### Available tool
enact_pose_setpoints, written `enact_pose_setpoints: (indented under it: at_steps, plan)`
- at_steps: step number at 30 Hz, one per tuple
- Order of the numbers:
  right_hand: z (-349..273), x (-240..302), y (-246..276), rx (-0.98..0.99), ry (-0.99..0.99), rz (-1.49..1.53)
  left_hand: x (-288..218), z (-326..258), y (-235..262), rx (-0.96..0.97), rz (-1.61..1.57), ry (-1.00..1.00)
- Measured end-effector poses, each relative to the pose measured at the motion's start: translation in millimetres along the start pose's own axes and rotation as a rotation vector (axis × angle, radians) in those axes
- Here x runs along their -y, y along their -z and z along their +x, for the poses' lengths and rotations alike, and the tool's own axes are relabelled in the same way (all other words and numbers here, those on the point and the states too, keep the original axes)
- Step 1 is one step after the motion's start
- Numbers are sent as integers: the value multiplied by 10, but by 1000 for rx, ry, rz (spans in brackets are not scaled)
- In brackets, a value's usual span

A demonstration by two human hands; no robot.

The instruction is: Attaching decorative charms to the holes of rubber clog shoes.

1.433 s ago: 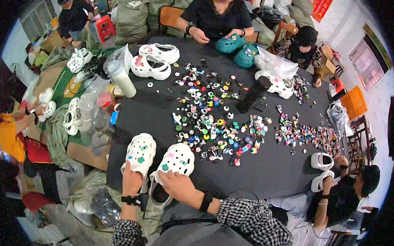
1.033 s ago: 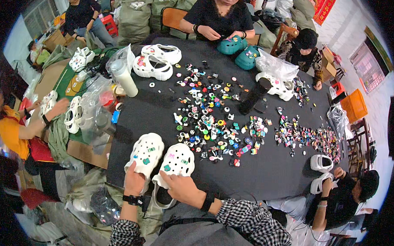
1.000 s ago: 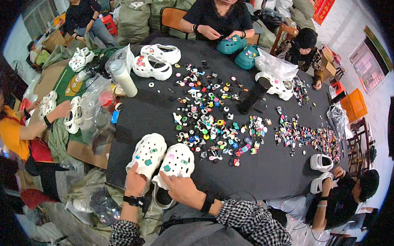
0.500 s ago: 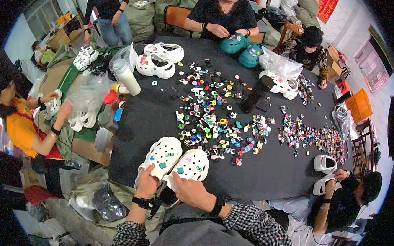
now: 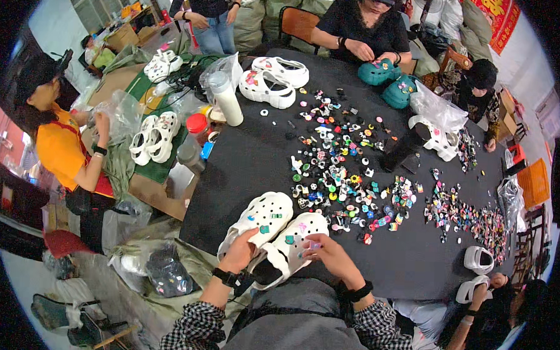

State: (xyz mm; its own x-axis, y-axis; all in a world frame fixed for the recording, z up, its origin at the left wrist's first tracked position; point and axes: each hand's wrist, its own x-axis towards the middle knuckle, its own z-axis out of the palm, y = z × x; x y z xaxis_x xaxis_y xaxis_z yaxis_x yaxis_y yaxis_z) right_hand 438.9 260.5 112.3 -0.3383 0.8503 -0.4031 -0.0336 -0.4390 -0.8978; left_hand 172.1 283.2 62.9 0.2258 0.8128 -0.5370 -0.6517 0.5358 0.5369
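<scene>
Left hand (image 5: 239, 252) closed around the near end of the left white clog (image 5: 258, 222), gripping its heel. Right hand (image 5: 327, 254) curled over the right white clog (image 5: 295, 241), fingertips pinched on a small pale charm (image 5: 314, 244) pressed against its upper. Both clogs lying side by side, touching, at the near edge of the black table (image 5: 243, 167), toes pointing far and to the right, a few coloured charms already set in their holes. Just beyond them, toward the far side, a broad scatter of loose coloured charms (image 5: 342, 171). Farther right, a second heap of charms (image 5: 470, 215). At the far left of the table, another pair of white clogs (image 5: 274, 81) beside a tall white bottle (image 5: 224, 99). At the far side, a person in black handling teal clogs (image 5: 388, 80).
</scene>
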Motion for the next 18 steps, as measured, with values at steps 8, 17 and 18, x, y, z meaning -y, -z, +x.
enact_pose_setpoints:
  at_steps: [8,17,18]
  plan:
    - [-89,209,209,-136,84,110,-13,-10,-6,-3,0,-15]
    - [-133,458,369,-250,77,-30,-78,-26,137,82,1141,-421]
    - [-119,440,357,-253,75,-29,-81,0,102,107,971,-391]
